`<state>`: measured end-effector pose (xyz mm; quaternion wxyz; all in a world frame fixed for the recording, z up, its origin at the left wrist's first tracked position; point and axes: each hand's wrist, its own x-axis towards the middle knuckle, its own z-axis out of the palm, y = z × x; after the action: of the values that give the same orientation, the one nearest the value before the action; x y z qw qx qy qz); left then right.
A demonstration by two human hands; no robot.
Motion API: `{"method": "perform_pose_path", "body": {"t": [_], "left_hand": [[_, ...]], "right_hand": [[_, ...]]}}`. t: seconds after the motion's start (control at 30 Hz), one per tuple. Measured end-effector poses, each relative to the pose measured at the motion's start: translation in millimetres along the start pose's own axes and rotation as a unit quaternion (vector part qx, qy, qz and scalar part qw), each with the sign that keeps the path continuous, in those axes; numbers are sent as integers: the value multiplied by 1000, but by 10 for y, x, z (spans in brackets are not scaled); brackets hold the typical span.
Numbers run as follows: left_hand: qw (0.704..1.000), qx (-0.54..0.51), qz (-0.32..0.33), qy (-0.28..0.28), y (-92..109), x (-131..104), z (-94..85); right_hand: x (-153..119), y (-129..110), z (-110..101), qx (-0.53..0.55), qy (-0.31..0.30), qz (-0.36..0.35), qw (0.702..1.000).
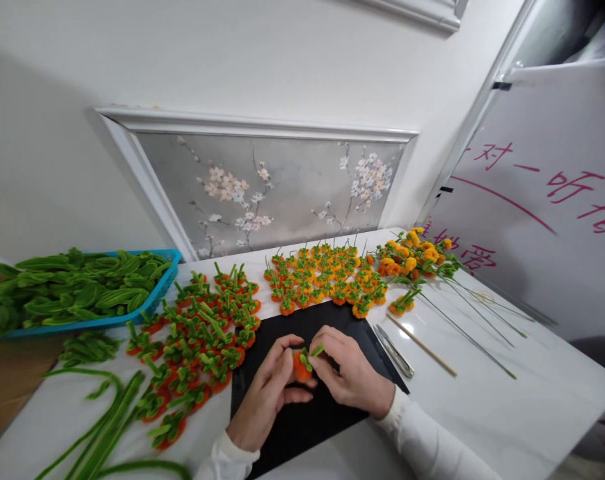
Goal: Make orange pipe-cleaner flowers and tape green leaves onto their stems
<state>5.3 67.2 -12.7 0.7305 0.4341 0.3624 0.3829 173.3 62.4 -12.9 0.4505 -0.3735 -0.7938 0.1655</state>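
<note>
Over a black mat [277,440], my left hand [271,383] is closed around a small orange fuzzy pipe-cleaner persimmon [301,367] with green leaves on top. My right hand [349,370] pinches a green fuzzy piece [317,351] at the top of that persimmon. Left of the mat, several orange persimmons [202,353] with green stems and leaves sit in a dense group. Behind the mat stand rows of yellow-orange ones [322,273] with green leaves and thin upright wires.
A blue basket [175,267] holds green fuzzy leaves at the left. Long green pipe cleaners [99,433] lie before it. Right of the mat are scissors [396,350], a wooden stick [425,348] and yellow-orange bunches [412,253] on long stems. A framed panel [262,123] and whiteboard [537,147] stand behind.
</note>
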Motion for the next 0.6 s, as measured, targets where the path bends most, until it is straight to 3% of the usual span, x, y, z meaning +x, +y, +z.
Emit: {"method": "perform_pose_path", "body": {"t": [0.13,0.47,0.6], "left_hand": [[998,34,51,8,37,-1,-15],[999,-37,-34,0,60,3,37],[999,-5,-35,5,49,-2,30]], "right_hand": [[-14,48,17,15,14,24,999],[29,36,-34,-28,-46,-34,998],[18,17,-30,-12,-39,-12,999]]}}
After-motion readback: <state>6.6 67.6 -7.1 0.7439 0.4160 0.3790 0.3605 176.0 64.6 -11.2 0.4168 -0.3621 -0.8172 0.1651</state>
